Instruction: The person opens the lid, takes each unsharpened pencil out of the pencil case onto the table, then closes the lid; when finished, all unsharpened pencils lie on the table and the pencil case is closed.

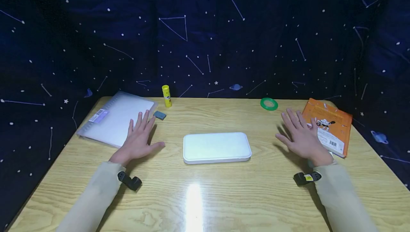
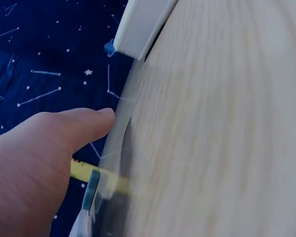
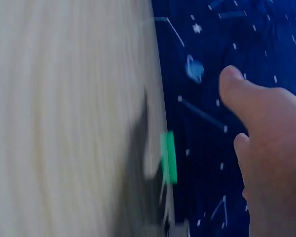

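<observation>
A white rounded case [image 1: 217, 147] lies flat in the middle of the wooden table, between the two hands; its corner [image 2: 144, 29] shows at the top of the left wrist view. My left hand [image 1: 138, 140] is spread palm down, holding nothing, near the clear-covered folder [image 1: 123, 116] and a small blue-grey eraser [image 1: 159, 115]. Fingers apart, my right hand [image 1: 302, 137] hovers beside an orange book [image 1: 333, 127] and partly covers its left edge. The right wrist view shows the thumb side of the right hand [image 3: 276, 143], with nothing held.
Toward the back edge stands a yellow glue stick [image 1: 167, 96]. A roll of green tape [image 1: 269, 104] lies at the back right. Behind the table [image 1: 160, 196] hangs a dark blue star-patterned cloth [image 1: 205, 40]. Something pale lies partly hidden beneath the right wrist.
</observation>
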`<action>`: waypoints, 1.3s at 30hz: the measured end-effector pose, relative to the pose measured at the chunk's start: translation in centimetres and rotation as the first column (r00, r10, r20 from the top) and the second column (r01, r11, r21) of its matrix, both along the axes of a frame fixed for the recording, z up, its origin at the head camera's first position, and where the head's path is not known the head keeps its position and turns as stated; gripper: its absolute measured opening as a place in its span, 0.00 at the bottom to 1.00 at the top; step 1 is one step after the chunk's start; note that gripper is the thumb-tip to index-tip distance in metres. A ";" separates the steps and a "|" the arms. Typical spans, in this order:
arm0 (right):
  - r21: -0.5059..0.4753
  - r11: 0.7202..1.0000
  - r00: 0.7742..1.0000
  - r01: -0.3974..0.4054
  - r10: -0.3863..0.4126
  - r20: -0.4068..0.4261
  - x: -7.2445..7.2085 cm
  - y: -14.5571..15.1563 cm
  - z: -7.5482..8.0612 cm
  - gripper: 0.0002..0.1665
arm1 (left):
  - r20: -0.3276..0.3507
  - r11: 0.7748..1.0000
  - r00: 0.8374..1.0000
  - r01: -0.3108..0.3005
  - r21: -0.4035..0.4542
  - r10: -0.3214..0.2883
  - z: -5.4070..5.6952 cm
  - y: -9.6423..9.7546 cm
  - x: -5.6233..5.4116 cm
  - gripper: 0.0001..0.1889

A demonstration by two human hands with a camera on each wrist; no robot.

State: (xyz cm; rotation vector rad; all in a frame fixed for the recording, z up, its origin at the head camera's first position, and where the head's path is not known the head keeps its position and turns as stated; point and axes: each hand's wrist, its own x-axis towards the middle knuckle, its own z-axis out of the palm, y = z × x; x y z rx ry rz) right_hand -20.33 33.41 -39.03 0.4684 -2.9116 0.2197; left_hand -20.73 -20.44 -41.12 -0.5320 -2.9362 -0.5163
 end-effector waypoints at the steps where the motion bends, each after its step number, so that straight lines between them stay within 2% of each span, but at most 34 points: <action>1: -0.005 1.000 1.000 -0.023 0.023 -0.016 0.0 -0.6 0.0 0.49 | -0.002 1.000 1.000 0.009 0.007 -0.009 -0.1 0.1 0.0 0.53; 5: -0.074 0.989 0.990 -0.128 0.122 -0.074 0.1 -3.1 -0.1 0.48 | -0.024 0.997 0.998 0.053 0.053 -0.052 -0.3 0.7 0.0 0.53; 8: -0.124 0.971 0.975 -0.204 0.191 -0.110 0.3 -4.8 -0.2 0.48 | -0.034 0.988 0.994 0.111 0.106 -0.107 -0.5 1.3 0.1 0.53; 13: -0.142 0.942 0.950 -0.303 0.287 -0.121 0.9 -7.2 -0.5 0.48 | -0.025 0.941 0.967 0.253 0.227 -0.254 -0.6 2.6 0.7 0.53; 16: -0.127 0.928 0.935 -0.351 0.341 -0.094 1.5 -8.4 -0.5 0.48 | -0.005 0.917 0.952 0.296 0.267 -0.305 -0.8 3.4 1.2 0.52; 20: -0.109 0.919 0.926 -0.378 0.376 -0.046 2.2 -9.6 -0.4 0.47 | 0.017 0.919 0.952 0.291 0.264 -0.307 -0.9 4.7 1.8 0.50; 23: -0.088 0.922 0.926 -0.378 0.379 -0.011 2.5 -10.0 -0.3 0.46 | 0.035 0.923 0.951 0.289 0.255 -0.308 -0.9 5.7 2.4 0.49; 27: -0.066 0.925 0.927 -0.374 0.375 0.012 2.6 -10.3 -0.4 0.44 | 0.031 0.916 0.946 0.305 0.259 -0.324 -1.1 6.8 3.0 0.49; 35: -0.088 0.927 0.930 -0.364 0.367 0.016 2.7 -10.4 -0.3 0.43 | 0.042 0.913 0.956 0.264 0.311 -0.290 -1.8 7.3 3.1 0.48; 39: -0.123 0.910 0.918 -0.397 0.396 -0.030 2.7 -10.5 -0.4 0.39 | 0.068 0.914 0.961 0.233 0.331 -0.270 -1.9 7.4 3.2 0.46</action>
